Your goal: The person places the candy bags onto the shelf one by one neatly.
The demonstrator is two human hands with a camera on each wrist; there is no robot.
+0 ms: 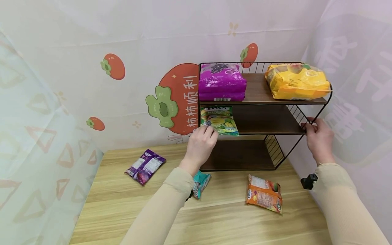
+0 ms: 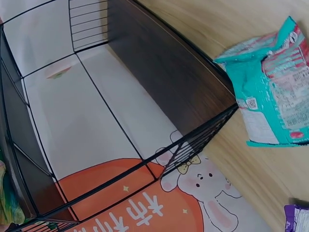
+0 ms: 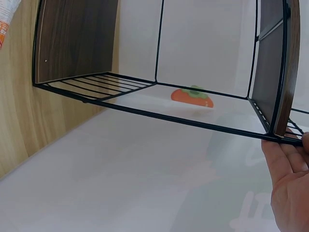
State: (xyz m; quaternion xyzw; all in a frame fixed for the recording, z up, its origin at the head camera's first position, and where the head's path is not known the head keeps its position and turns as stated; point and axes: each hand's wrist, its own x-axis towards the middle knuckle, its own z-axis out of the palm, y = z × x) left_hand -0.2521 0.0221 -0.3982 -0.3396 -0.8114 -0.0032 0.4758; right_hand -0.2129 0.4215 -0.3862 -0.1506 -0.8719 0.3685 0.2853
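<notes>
At the left end of the rack's middle shelf, my left hand (image 1: 202, 144) has curled fingers at the lower left corner of a green and yellow Fox's candy bag (image 1: 220, 120) and pinches it; the fingertips are partly hidden. The bag's lower edge hangs slightly over the shelf front. In the left wrist view only a sliver of this candy bag (image 2: 10, 200) shows, without the hand. My right hand (image 1: 320, 139) grips the right end of the black wire rack (image 1: 292, 154) at middle-shelf height. Its fingers reach under the frame corner in the right wrist view.
On the top shelf stand a purple bag (image 1: 222, 83) and a yellow bag (image 1: 297, 81). A small purple candy bag (image 1: 146, 166), a teal candy bag (image 1: 201, 183) and an orange candy bag (image 1: 264, 194) lie on the wooden table (image 1: 226, 221). Printed cloth surrounds the table.
</notes>
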